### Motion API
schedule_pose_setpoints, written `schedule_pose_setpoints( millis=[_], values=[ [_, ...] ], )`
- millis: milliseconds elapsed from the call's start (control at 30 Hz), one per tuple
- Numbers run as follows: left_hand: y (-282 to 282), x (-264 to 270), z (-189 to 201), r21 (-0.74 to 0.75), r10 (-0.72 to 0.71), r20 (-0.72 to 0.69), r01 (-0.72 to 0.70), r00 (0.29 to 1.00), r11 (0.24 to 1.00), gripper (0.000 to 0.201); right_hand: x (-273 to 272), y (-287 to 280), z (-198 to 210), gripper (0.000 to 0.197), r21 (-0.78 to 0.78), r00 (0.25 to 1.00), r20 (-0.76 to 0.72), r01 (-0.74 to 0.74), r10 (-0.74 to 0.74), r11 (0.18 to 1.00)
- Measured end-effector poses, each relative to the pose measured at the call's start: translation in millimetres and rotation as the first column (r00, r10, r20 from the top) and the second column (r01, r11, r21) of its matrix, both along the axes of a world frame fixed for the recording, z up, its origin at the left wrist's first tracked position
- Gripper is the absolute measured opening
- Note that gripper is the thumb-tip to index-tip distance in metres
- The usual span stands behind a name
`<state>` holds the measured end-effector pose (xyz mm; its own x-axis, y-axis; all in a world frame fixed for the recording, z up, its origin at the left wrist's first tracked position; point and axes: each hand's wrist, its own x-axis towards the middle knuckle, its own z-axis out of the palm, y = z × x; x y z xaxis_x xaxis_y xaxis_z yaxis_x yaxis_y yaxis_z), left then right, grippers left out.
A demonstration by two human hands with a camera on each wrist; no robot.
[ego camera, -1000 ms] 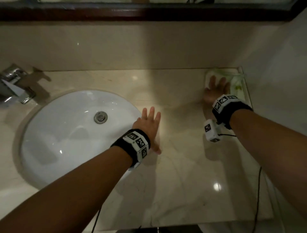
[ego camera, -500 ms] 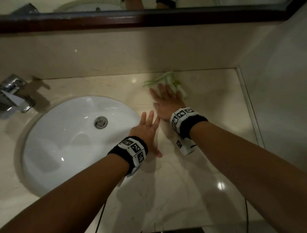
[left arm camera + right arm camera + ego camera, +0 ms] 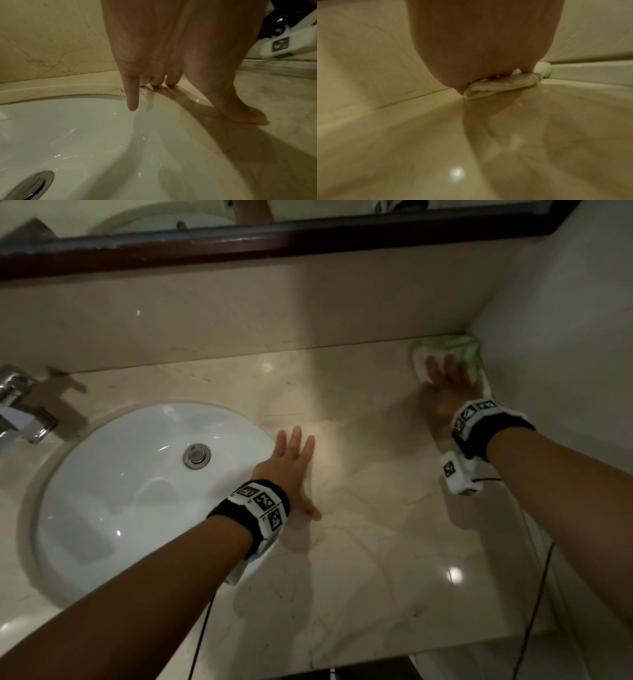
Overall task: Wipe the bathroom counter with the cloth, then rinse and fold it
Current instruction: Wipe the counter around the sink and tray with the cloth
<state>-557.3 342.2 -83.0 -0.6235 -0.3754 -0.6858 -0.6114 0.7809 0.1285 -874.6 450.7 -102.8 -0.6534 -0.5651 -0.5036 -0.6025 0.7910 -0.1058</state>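
Observation:
A white and green cloth (image 3: 445, 349) lies in the far right corner of the beige marble counter (image 3: 370, 542), against the side wall. My right hand (image 3: 447, 385) presses flat on the cloth with straight fingers. In the right wrist view the folded cloth (image 3: 498, 88) bulges out under the palm. My left hand (image 3: 291, 463) rests flat on the counter at the sink's right rim, fingers spread. In the left wrist view its little finger (image 3: 132, 97) hangs over the basin while the thumb (image 3: 245, 113) lies on the counter.
A white oval sink (image 3: 137, 491) with a chrome drain (image 3: 196, 456) is set into the counter's left half. A chrome tap (image 3: 20, 405) stands at the far left. The beige backsplash (image 3: 239, 313) and a dark-framed mirror (image 3: 274, 237) run along the back; a wall (image 3: 565, 354) bounds the right.
My right hand has swept the cloth from the back middle of the counter to the far right corner. The left hand has stayed at the sink's rim.

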Motion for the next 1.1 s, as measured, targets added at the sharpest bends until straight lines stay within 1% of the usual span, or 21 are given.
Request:
schedule_pose_setpoints(
  millis=[67, 167, 200, 300, 400, 500, 600, 733, 800, 900, 967, 1033, 1100],
  values=[
    [-1, 0, -1, 0.003, 0.000, -0.003, 0.000, 1.000, 1.000, 0.144, 11, 9, -3, 0.058, -0.038, 0.999, -0.046, 0.014, -0.016, 0.999],
    [-1, 1, -1, 0.004, -0.004, 0.002, 0.004, 1.000, 1.000, 0.144, 39, 17, -8, 0.059, -0.064, 0.997, -0.059, 0.055, -0.059, 0.996],
    [-2, 1, 0, 0.004, -0.007, 0.006, 0.007, 1.000, 1.000, 0.144, 50, 23, -10, 0.059, -0.059, 0.996, -0.068, 0.048, -0.052, 0.997],
    [-2, 0, 0, 0.012, -0.012, 0.018, 0.012, 1.000, 1.000, 0.145, 84, 48, -12, 0.056, -0.070, 0.987, -0.158, -0.018, 0.006, 0.997],
    [-2, -2, 1, 0.008, -0.017, 0.021, 0.016, 1.000, 1.000, 0.144, 117, 67, -13, 0.057, -0.122, 0.995, -0.099, -0.036, 0.023, 0.992],
    [-2, 0, 1, 0.016, -0.025, -0.013, 0.025, 1.000, 1.000, 0.143, 142, 75, -16, 0.057, -0.104, 0.990, -0.136, -0.034, 0.019, 0.994],
    [-5, 9, -2, 0.036, -0.030, -0.080, 0.033, 0.996, 0.999, 0.142, 147, 71, -17, 0.055, -0.091, 0.995, -0.095, 0.028, -0.037, 0.995],
    [-6, 22, -9, 0.040, -0.050, -0.179, 0.058, 0.983, 0.998, 0.138, 132, 53, -14, 0.057, -0.025, 0.995, -0.066, 0.077, -0.078, 0.997],
    [-5, 31, -10, 0.014, -0.059, -0.221, 0.064, 0.973, 0.998, 0.129, 129, 38, -13, 0.058, -0.056, 0.989, -0.081, 0.117, -0.122, 0.991],
    [-8, 51, -10, -0.022, -0.065, -0.282, 0.062, 0.957, 0.998, 0.100, 140, 11, -7, 0.060, -0.101, 0.977, -0.105, 0.173, -0.184, 0.980],
    [-14, 64, -10, -0.038, -0.060, -0.290, 0.051, 0.955, 0.998, 0.085, 153, -3, -4, 0.060, -0.117, 0.974, -0.106, 0.189, -0.201, 0.975],
    [-23, 79, -8, -0.039, -0.046, -0.284, 0.036, 0.958, 0.999, 0.074, 175, -19, -4, 0.059, -0.097, 0.984, -0.093, 0.143, -0.152, 0.985],
    [-32, 92, -3, -0.036, -0.027, -0.289, 0.017, 0.957, 0.999, 0.068, 208, -37, -6, 0.058, -0.071, 0.994, -0.100, 0.029, -0.036, 0.997]
  ],
)
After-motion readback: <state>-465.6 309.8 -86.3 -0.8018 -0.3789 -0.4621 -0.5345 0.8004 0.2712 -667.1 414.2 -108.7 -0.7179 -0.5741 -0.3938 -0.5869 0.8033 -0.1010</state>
